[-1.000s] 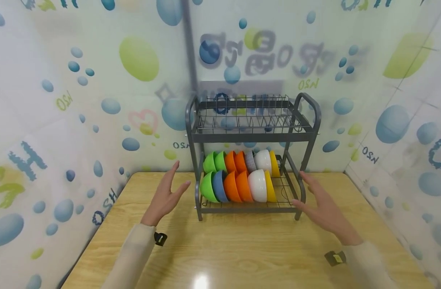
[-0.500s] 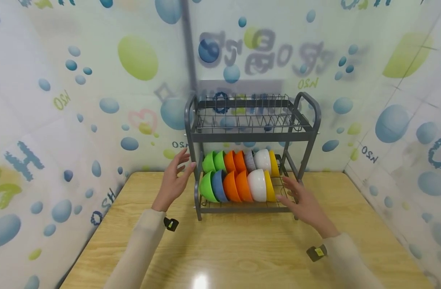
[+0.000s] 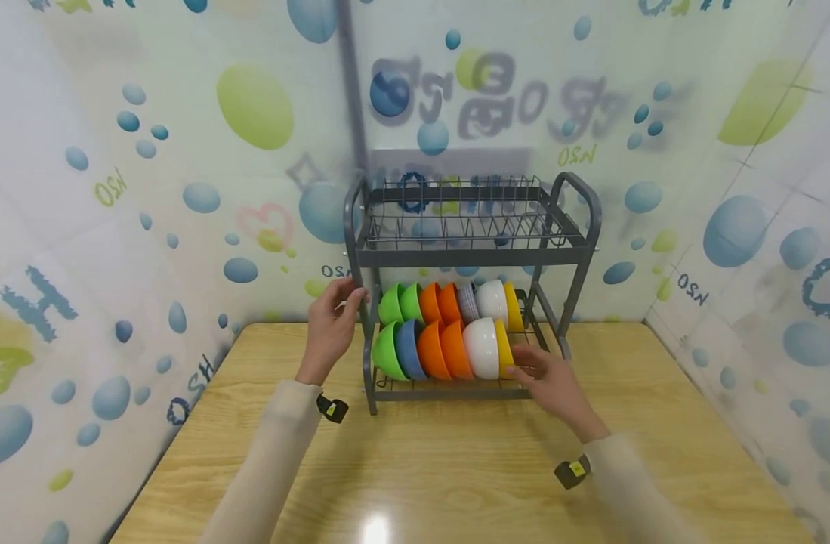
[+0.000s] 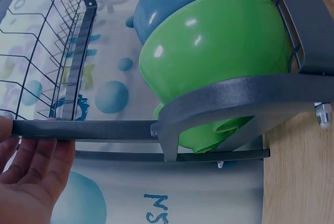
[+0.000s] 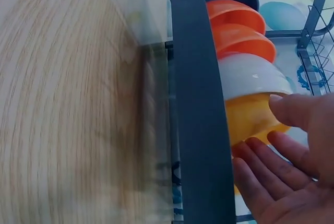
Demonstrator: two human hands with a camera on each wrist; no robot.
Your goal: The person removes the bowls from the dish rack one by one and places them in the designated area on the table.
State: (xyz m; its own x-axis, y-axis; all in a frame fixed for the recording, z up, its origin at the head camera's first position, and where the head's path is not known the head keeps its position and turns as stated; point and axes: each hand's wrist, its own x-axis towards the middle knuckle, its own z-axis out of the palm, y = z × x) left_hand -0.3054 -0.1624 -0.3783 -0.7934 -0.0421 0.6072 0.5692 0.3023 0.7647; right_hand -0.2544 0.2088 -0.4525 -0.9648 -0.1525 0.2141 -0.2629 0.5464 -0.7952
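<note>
A dark grey two-tier dish rack (image 3: pixel 470 258) stands on the table, bowls tilted on edge in two rows on its lower tier. My left hand (image 3: pixel 330 321) holds the rack's left upright; in the left wrist view its fingers (image 4: pixel 39 164) pass behind the bar. At the right end of the front row, my right hand (image 3: pixel 553 381) is at a yellow bowl (image 3: pixel 504 349). In the right wrist view the thumb lies at that bowl's rim, the loosely bent fingers (image 5: pixel 271 169) beside it. Nested against it is a white bowl (image 3: pixel 481 347).
Leftward in the front row come orange bowls (image 3: pixel 433 350), a blue bowl (image 3: pixel 411 349) and a green bowl (image 3: pixel 388 350). The back row has green, orange, patterned, white and yellow bowls. A wire upper tier (image 3: pixel 455 227) hangs above them. Patterned walls enclose the wooden table (image 3: pixel 428 468).
My left hand has moved right and up onto the rack's left upright. My right hand has moved left, from the rack's right side to the yellow bowl. The bowls stay in place.
</note>
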